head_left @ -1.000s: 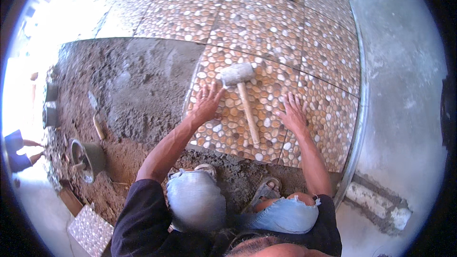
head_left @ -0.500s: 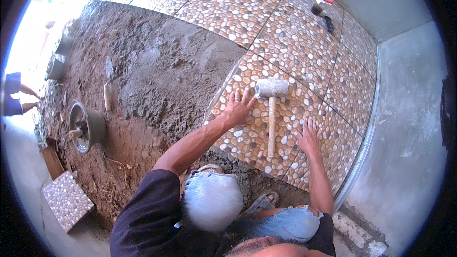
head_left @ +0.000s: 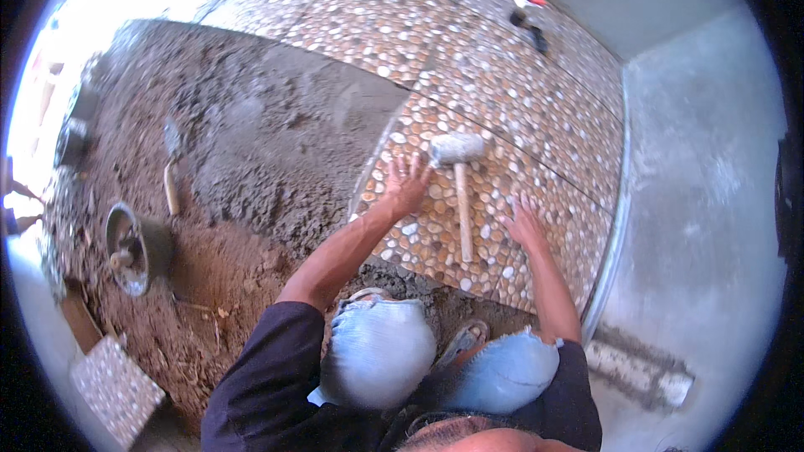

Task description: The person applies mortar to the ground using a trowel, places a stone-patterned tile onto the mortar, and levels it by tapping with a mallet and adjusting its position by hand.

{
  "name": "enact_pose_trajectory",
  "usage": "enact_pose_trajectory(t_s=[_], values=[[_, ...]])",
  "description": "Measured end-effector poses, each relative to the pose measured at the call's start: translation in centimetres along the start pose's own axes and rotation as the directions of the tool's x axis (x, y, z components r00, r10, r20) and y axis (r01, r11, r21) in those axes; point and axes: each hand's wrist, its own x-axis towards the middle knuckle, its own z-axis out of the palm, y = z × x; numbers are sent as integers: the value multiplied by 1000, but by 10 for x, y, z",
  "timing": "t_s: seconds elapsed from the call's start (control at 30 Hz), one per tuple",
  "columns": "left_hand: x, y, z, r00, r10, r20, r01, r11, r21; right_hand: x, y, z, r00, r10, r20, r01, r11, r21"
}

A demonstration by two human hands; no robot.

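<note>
My left hand (head_left: 407, 187) lies palm down near the left edge of a pebble-patterned floor tile (head_left: 423, 238), its fingers spread and empty. My right hand (head_left: 525, 222) rests farther right on the same patterned surface, fingers also stretched out, holding nothing. Between them a rubber mallet (head_left: 465, 209) lies flat, its pale smeared head away from me and its wooden handle pointing back toward my knees. The left fingertips are close beside the mallet head; I cannot tell if they touch it. Wet grey mortar (head_left: 276, 134) borders the tile on the left.
A trowel (head_left: 172, 188) lies on the soil beside a bucket (head_left: 142, 251) with a wooden-handled tool in it. A cut tile (head_left: 117, 389) sits at lower left. Along the right runs a grey wall (head_left: 695, 167). Another person's hands (head_left: 27, 209) show at far left.
The view has turned and shifted, moving the whole scene in the picture. Both hands stay flat on the patterned surface, and the mallet lies in the same place between them.
</note>
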Motion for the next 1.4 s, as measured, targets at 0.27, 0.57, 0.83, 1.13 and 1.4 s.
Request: enact_pose_trajectory(t_s=[0.27, 0.57, 0.83, 1.13, 1.4], values=[[-8, -3, -12, 1000, -9, 28, 7, 997, 75, -17, 5, 13, 990, -108, -93, 117, 989, 93], [-7, 4, -10, 998, 3, 57, -9, 994, 107, -22, 17, 35, 992, -114, -49, 116, 993, 30], [-5, 9, -14, 999, 6, 54, -11, 995, 103, -21, 21, 34, 991, -120, -54, 124, 989, 86], [-4, 11, -18, 997, 0, 72, -8, 993, 119, -25, 22, 27, 993, -101, -58, 106, 991, 87], [-14, 6, -16, 1000, -8, 23, 7, 999, 33, -32, 25, 33, 995, -82, -55, 89, 983, 158]])
